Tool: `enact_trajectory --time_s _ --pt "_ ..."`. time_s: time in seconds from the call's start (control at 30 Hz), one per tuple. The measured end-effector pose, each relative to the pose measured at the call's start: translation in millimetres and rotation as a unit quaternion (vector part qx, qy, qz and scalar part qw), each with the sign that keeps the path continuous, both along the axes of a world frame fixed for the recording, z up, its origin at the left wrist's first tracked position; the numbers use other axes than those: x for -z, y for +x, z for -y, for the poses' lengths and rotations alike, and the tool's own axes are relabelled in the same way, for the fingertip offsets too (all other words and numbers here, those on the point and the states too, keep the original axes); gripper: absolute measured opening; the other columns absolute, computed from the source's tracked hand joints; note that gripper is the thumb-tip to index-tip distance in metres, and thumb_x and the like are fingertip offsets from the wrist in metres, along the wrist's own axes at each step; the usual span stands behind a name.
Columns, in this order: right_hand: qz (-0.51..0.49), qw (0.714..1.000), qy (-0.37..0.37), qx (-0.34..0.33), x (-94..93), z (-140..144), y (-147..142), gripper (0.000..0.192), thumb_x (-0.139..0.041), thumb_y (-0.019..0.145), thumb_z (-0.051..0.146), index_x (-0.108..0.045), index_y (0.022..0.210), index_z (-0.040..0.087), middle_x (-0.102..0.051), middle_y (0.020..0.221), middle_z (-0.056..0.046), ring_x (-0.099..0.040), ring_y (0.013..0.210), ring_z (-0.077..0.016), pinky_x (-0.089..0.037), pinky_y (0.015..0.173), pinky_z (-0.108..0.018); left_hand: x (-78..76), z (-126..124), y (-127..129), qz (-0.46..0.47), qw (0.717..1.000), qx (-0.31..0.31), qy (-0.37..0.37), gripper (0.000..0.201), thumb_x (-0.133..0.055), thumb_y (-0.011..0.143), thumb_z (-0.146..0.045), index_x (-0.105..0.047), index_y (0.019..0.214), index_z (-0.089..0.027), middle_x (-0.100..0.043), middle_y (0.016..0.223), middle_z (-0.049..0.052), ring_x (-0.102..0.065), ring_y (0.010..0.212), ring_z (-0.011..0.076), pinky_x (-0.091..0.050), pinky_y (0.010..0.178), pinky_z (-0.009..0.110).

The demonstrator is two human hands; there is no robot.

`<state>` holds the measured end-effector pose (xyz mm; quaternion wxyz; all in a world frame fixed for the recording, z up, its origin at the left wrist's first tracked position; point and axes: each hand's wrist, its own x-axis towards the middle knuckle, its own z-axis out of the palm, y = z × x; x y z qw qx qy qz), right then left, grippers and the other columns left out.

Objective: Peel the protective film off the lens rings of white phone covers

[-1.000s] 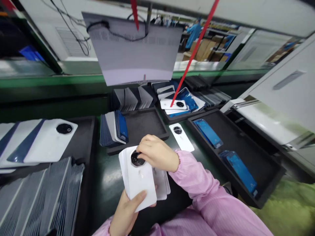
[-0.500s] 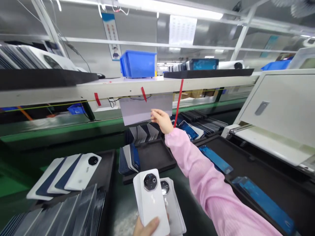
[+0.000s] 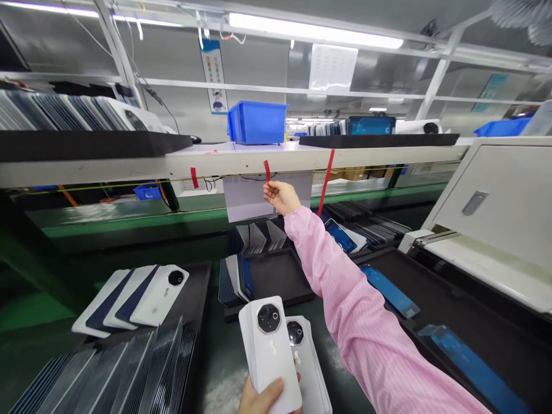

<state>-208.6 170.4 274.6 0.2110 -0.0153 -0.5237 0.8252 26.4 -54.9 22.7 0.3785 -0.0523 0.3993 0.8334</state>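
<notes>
The left hand [image 3: 263, 398] grips a fanned stack of white phone back covers [image 3: 276, 351] low over the green bench (camera rings facing up). The right hand [image 3: 280, 195], arm outstretched, pinches a red tape strip [image 3: 267, 171] hanging from the shelf edge [image 3: 129, 167], just beside a grey sheet [image 3: 245, 198]

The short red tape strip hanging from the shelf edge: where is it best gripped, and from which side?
Probably at its free lower end, from below: the short red tape strip hangs down from the white shelf edge, top stuck. The right hand already reaches up to that tip.
</notes>
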Motion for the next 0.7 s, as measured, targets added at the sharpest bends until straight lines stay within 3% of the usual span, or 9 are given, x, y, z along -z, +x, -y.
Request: enact_trajectory --time_s 0.13,0.3,0.43,0.57,0.6,0.7 --pt "0.067 0.997 -0.027 0.019 17.4 7 -22 0.019 -0.052 0.092 0.029 -0.058 0.096 0.011 -0.06 0.084 -0.001 -0.058 0.065 -0.009 -0.051 0.057 -0.023 -6.2 1 2 -0.038 0.999 -0.004 0.021 0.057 -0.082 0.057 -0.033 -0.064 0.106 -0.011 -0.071 0.077 0.017 -0.065 0.058 0.0266 -0.045 0.045 0.031" --pt "0.085 0.996 -0.017 -0.012 68.8 19 -15 0.021 -0.053 0.091 0.029 -0.057 0.103 0.012 -0.061 0.092 -0.004 -0.06 0.073 -0.0113 -0.053 0.062 -0.026 -7.0 5 -2 -0.031 0.999 0.024 0.025 0.05 -0.081 0.059 -0.034 -0.065 0.1 -0.01 -0.071 0.077 0.016 -0.067 0.06 0.0278 -0.048 0.048 0.033" --pt "0.08 0.995 0.005 -0.058 103.4 21 25 0.007 -0.061 0.084 0.015 -0.062 0.089 0.011 -0.064 0.073 0.0 -0.058 0.059 -0.0058 -0.051 0.06 -0.019 -14.5 9 -1 -0.022 0.999 0.003 0.032 0.048 -0.079 0.062 -0.032 -0.063 0.102 -0.012 -0.071 0.083 0.015 -0.068 0.069 0.0286 -0.052 0.056 0.035" --pt "0.092 0.99 0.028 -0.105 119.7 22 83 0.05 -0.075 0.068 0.013 -0.057 0.113 0.023 -0.069 0.074 0.002 -0.061 0.059 -0.0089 -0.053 0.06 -0.022 -25.8 13 -3 -0.02 0.999 0.016 0.027 0.04 -0.075 0.068 -0.03 -0.063 0.102 -0.013 -0.071 0.093 0.015 -0.067 0.08 0.0275 -0.054 0.063 0.035" --pt "0.084 0.988 0.059 -0.116 122.3 23 98 0.049 -0.075 0.068 0.016 -0.057 0.113 0.024 -0.069 0.074 0.002 -0.062 0.06 -0.0096 -0.053 0.06 -0.023 -27.5 14 -4 -0.023 0.999 0.024 0.028 0.038 -0.075 0.069 -0.03 -0.063 0.1 -0.012 -0.071 0.092 0.014 -0.067 0.077 0.0269 -0.054 0.062 0.035" --pt "0.071 0.977 0.174 -0.098 129.9 29 143 0.014 -0.072 0.073 0.024 -0.065 0.084 0.017 -0.07 0.077 -0.002 -0.065 0.067 -0.012 -0.054 0.066 -0.026 -29.7 16 -6 -0.037 0.998 0.044 0.037 0.036 -0.072 0.072 -0.032 -0.063 0.1 -0.011 -0.071 0.091 0.014 -0.067 0.071 0.0256 -0.054 0.059 0.036"
